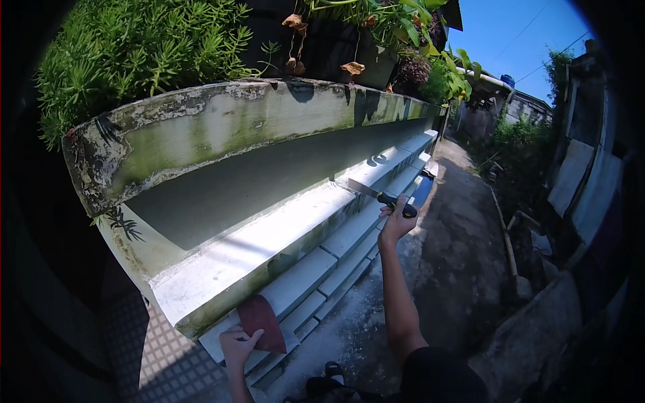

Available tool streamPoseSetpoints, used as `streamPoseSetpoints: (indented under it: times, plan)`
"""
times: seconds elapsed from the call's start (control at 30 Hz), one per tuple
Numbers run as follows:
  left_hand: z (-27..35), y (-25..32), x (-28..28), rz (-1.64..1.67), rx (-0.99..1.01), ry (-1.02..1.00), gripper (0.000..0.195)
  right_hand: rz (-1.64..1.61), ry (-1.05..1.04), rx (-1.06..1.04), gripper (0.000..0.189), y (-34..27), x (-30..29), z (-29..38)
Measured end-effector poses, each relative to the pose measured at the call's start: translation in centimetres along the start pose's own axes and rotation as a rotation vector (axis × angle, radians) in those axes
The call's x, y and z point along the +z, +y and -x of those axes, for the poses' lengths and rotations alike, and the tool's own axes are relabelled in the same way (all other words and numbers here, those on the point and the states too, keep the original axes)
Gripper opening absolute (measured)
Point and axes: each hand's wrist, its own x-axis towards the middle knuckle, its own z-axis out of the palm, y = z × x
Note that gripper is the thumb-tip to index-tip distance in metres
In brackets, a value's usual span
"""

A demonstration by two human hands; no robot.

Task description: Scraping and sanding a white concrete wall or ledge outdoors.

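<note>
My right hand (397, 221) is closed around the black and yellow handle of a putty knife (390, 201). Its metal blade extends left over the sunlit white ledge (242, 257), near the ledge's inner side; whether it touches the surface I cannot tell. In my left hand (241, 345) is a curved sheet of reddish-brown sandpaper (262, 325), pinched between thumb and fingers. The sheet hangs in front of the stepped pale blocks (302, 274) below the ledge's near end. Green and dark stains mark the ledge's front edge.
Above the ledge juts a mossy, peeling concrete planter wall (237, 118) with leafy plants (151, 50) on top. A blue object (422, 191) stands beside the blocks farther along. On the right, a concrete path (443, 252) runs past a bamboo pole (501, 226). Patterned tiles (171, 347) lie lower left.
</note>
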Motion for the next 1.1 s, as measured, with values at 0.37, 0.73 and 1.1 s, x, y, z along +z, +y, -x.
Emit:
streamPoseSetpoints:
  times: [0.37, 0.73, 1.1]
  plan:
    - [0.0, 0.8, 0.1, 0.049, -0.011, 0.006, 0.034, 0.008, -0.076, -0.092, 0.028, -0.6, -1.0, -0.1]
    - [0.0, -0.2, 0.1, 0.005, 0.01, 0.004, 0.036, 0.1, -0.164, 0.005, 0.029, 0.8, -1.5, -0.9]
    - [0.0, 0.2, 0.0, 0.007, 0.016, 0.007, 0.035, 0.133, -0.112, 0.026, 0.028, -0.2, -1.8, 1.0]
